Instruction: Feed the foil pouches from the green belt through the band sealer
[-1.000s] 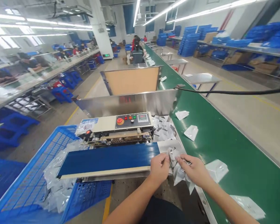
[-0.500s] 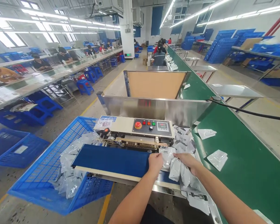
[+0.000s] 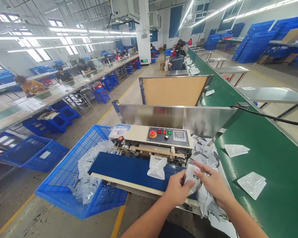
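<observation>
Between my left hand (image 3: 178, 188) and my right hand (image 3: 213, 185) is a white plastic pouch (image 3: 191, 178) with dark print, held at the right end of the sealing machine (image 3: 149, 137). Fingers of both hands are closed on it. Another white pouch (image 3: 157, 168) hangs from the machine's sealing band, over the blue conveyor belt (image 3: 124, 172). More pouches (image 3: 205, 198) lie under and beside my right hand, partly hidden by it. A heap of pouches (image 3: 204, 150) sits behind, at the machine's right end.
Left of the machine, a blue crate (image 3: 57, 178) holds many pouches. The green conveyor (image 3: 275, 158) runs along the right, with loose pouches (image 3: 252, 185) on it. A metal panel (image 3: 173, 115) stands behind the machine. A black cable (image 3: 270, 116) crosses the green conveyor.
The pouch formerly at my hands is now farther left in the sealing band, out of my grasp. Both hands have drawn nearer and hold another pouch. The camera view has turned slightly left.
</observation>
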`<move>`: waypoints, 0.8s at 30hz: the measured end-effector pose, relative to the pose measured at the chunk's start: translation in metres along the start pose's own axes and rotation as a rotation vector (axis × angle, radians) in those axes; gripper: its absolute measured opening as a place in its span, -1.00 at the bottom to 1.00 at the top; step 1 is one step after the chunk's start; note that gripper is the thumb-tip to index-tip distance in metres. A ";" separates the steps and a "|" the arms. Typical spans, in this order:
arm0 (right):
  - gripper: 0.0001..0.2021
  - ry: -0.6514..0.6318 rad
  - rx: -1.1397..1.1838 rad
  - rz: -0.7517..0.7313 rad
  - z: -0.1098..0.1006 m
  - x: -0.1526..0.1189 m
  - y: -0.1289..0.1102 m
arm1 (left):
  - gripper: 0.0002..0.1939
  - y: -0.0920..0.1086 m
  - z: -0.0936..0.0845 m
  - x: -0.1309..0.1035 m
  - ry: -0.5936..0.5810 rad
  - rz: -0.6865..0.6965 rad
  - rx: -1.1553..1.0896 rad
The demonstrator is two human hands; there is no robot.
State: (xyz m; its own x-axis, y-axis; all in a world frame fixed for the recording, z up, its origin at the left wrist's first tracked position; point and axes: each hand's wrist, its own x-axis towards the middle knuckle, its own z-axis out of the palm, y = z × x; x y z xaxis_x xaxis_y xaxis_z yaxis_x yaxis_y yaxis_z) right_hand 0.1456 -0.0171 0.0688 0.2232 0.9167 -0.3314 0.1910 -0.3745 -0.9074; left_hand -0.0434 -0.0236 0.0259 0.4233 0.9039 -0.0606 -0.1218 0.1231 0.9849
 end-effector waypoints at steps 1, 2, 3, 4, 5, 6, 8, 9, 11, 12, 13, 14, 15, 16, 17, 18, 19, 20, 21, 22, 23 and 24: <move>-0.22 -0.011 0.025 0.016 -0.005 -0.001 0.001 | -0.23 0.002 0.002 0.006 -0.005 0.015 -0.031; -0.20 -0.028 0.031 0.030 -0.010 -0.002 0.002 | -0.21 0.004 0.004 0.010 0.000 0.016 -0.046; -0.23 -0.045 0.023 0.036 -0.014 -0.004 0.003 | -0.19 0.005 0.004 0.014 0.005 0.008 -0.045; -0.27 -0.055 0.011 0.029 -0.018 -0.006 0.004 | -0.18 0.005 0.005 0.016 0.023 0.002 -0.023; -0.32 -0.049 0.001 0.012 -0.020 -0.008 0.005 | -0.19 0.004 0.006 0.018 0.063 0.007 0.013; -0.35 -0.030 -0.003 -0.005 -0.022 -0.010 0.006 | -0.21 0.002 0.008 0.020 0.126 0.025 0.054; -0.38 0.036 0.001 -0.017 -0.023 -0.014 0.007 | -0.28 -0.003 0.013 0.023 0.233 0.079 0.122; -0.39 0.065 0.000 -0.014 -0.023 -0.016 0.007 | -0.33 -0.006 0.017 0.024 0.248 0.104 0.144; -0.39 0.098 -0.015 -0.006 -0.026 -0.017 0.008 | -0.38 -0.011 0.023 0.027 0.218 0.133 0.163; -0.39 0.106 -0.024 -0.005 -0.029 -0.018 0.009 | -0.39 -0.014 0.025 0.029 0.212 0.136 0.160; -0.38 0.110 -0.034 -0.006 -0.032 -0.018 0.010 | -0.38 -0.016 0.027 0.030 0.228 0.130 0.151; -0.39 0.108 -0.047 -0.007 -0.035 -0.019 0.012 | -0.36 -0.018 0.028 0.031 0.259 0.117 0.137; -0.41 0.106 -0.063 -0.009 -0.039 -0.020 0.015 | -0.35 -0.019 0.029 0.032 0.290 0.101 0.124; -0.43 0.109 -0.074 -0.005 -0.042 -0.020 0.019 | -0.35 -0.021 0.030 0.034 0.315 0.083 0.113; -0.45 0.121 -0.076 0.010 -0.044 -0.021 0.024 | -0.35 -0.023 0.030 0.035 0.328 0.067 0.107; -0.46 0.140 -0.063 0.038 -0.046 -0.021 0.030 | -0.36 -0.025 0.031 0.036 0.337 0.052 0.104; -0.45 0.163 -0.031 0.081 -0.046 -0.021 0.037 | -0.36 -0.027 0.031 0.038 0.352 0.034 0.099; -0.43 0.185 0.017 0.132 -0.045 -0.021 0.044 | -0.36 -0.029 0.033 0.039 0.372 0.011 0.087; -0.42 0.205 0.065 0.180 -0.045 -0.020 0.051 | -0.36 -0.032 0.034 0.041 0.391 -0.014 0.068; -0.41 0.214 0.097 0.215 -0.044 -0.018 0.059 | -0.37 -0.035 0.034 0.043 0.401 -0.041 0.044; -0.41 0.215 0.110 0.230 -0.044 -0.016 0.065 | -0.38 -0.038 0.035 0.046 0.402 -0.069 0.021; -0.43 0.209 0.108 0.228 -0.045 -0.013 0.070 | -0.39 -0.040 0.035 0.048 0.395 -0.096 0.004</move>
State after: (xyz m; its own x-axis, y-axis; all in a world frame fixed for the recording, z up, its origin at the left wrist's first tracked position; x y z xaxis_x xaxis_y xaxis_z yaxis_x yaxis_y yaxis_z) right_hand 0.1992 -0.0616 0.0209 0.4424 0.7582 -0.4790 0.0134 -0.5396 -0.8418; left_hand 0.0129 0.0003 -0.0110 0.0552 0.9762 -0.2097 -0.0948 0.2142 0.9722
